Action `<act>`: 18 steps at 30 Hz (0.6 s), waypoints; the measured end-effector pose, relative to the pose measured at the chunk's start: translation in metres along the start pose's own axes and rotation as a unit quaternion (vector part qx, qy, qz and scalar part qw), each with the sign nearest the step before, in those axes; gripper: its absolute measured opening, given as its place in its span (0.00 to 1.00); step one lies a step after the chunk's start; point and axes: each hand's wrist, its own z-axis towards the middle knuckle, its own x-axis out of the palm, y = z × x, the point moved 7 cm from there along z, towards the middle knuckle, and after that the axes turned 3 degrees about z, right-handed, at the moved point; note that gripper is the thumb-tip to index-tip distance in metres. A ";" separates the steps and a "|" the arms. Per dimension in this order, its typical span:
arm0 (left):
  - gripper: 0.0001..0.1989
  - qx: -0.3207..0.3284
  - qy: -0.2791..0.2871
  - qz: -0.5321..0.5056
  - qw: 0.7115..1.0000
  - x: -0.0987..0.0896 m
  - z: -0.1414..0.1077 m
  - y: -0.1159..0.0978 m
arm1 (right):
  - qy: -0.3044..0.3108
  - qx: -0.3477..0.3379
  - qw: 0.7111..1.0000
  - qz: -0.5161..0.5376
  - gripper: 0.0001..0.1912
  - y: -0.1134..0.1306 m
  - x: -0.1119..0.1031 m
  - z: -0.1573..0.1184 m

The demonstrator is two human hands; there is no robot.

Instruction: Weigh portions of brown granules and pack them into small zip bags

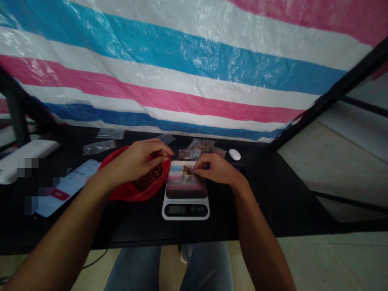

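The left hand [133, 163] is held over a red plastic bag [127, 195], its fingers curled and nearly closed above a heap of dried, reddish-brown pieces [147, 180] in the bag's open mouth; whether they grip any pieces cannot be told from this view. The right hand [216, 169] has its thumb and forefinger closed in a pinch at the rim of a small white cup [188, 173], which holds similar pieces and stands on the glossy platform of a digital kitchen scale [185, 211]. The layout appears chosen for short reach: the bag lies just beside the platform — touching its left edge — while the scale's display faces the person. Crinkled, transparent bags [99, 148] and filled bags [202, 146] lie beyond on the smooth black table [266, 210]
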 end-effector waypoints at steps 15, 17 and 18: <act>0.13 -0.162 0.200 0.157 0.953 0.016 -0.080 0.021 | -0.102 -0.061 0.993 0.029 0.11 0.022 -0.009 0.001; 0.17 -0.147 0.173 0.169 0.959 0.000 -0.070 0.022 | -0.109 -0.066 0.991 0.032 0.11 0.022 -0.011 0.000; 0.17 -0.130 0.154 0.176 0.964 -0.011 -0.064 0.018 | -0.113 -0.067 0.991 0.033 0.11 0.022 -0.011 0.000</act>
